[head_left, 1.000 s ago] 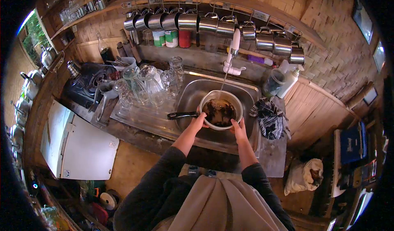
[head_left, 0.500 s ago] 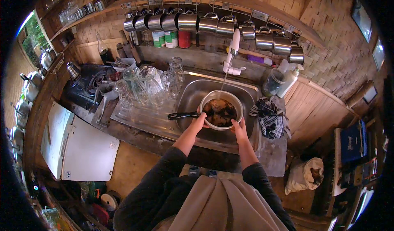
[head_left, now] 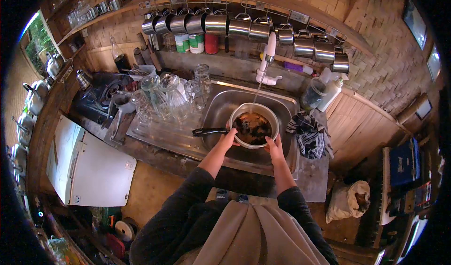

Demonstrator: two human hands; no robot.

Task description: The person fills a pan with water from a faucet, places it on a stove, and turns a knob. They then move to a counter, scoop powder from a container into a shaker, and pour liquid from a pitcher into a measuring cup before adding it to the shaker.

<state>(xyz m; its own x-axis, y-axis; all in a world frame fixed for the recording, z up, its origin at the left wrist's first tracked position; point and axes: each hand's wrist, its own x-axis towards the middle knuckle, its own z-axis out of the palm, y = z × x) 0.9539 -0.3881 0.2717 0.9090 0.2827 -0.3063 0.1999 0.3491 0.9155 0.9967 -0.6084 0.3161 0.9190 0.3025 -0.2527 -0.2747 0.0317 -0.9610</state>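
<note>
A metal saucepan [head_left: 244, 110] with a black handle [head_left: 206, 132] sits in the steel sink [head_left: 221, 106], holding dark brown liquid and residue. A thin stream of water runs from the white tap [head_left: 268, 48] into it. My left hand [head_left: 228, 139] grips the pan's near left rim beside the handle. My right hand [head_left: 274, 145] holds the near right rim. Both arms wear dark sleeves.
Upturned glasses [head_left: 169, 95] stand on the drainboard left of the sink. A checked cloth [head_left: 307, 133] lies to the right, with a soap bottle [head_left: 331, 93] and jar [head_left: 312, 94] behind. Metal mugs [head_left: 239, 27] hang above. A gas stove [head_left: 101, 95] and white fridge [head_left: 89, 164] are at left.
The dark liquid in the pan has shifted slightly under the running water. My hands stay on the rim in almost the same place.
</note>
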